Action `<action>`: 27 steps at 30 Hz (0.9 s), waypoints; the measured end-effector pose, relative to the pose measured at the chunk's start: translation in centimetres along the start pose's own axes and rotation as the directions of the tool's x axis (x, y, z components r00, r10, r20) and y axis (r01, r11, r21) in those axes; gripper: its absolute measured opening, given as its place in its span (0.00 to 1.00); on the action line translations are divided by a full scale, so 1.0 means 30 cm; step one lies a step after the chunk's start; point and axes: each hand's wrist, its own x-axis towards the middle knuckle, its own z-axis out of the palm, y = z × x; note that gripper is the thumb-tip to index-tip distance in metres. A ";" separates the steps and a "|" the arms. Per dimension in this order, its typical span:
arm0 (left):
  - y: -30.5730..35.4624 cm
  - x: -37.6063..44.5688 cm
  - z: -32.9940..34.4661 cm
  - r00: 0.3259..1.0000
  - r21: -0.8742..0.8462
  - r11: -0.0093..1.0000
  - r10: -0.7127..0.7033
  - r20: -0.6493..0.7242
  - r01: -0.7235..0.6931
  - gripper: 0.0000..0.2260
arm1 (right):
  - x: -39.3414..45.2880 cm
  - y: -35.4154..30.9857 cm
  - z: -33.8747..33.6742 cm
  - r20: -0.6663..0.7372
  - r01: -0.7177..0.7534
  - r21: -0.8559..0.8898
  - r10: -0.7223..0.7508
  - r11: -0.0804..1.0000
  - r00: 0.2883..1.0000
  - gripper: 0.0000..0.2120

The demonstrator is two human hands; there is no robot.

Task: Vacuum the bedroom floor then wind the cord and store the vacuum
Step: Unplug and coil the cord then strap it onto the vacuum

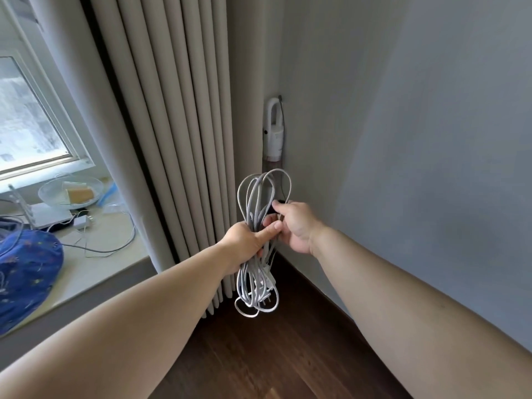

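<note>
both hands, left hand [247, 240] and right hand [296, 226], grasp coiled grey cord [256, 254] below white upright vacuum [275, 131]; winding done, securing the bundle comes next.

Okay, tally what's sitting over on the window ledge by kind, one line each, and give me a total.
Glass bowl with a yellow sponge in it: 1
White router: 1
White power adapter: 1
Blue patterned fabric bundle: 1
Loose thin cables: count unclear
Total: 4 things, plus the sponge and cables
</note>
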 end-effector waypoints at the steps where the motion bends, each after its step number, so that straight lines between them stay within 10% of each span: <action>1: 0.000 0.000 0.000 1.000 -0.002 1.000 0.001 0.010 -0.001 0.19 | 0.000 -0.011 0.004 -0.002 0.005 0.025 -0.005 1.000 1.000 0.05; 11: -0.044 0.040 -0.063 0.992 0.090 0.990 -0.097 -0.083 0.105 0.17 | -0.002 -0.053 -0.054 -0.082 0.150 -0.398 -0.198 0.905 0.977 0.08; 27: 0.070 -0.010 -0.068 0.995 -0.419 0.903 0.075 -0.068 -0.097 0.13 | -0.005 0.144 -0.050 0.134 -0.126 -0.570 0.243 0.812 0.961 0.11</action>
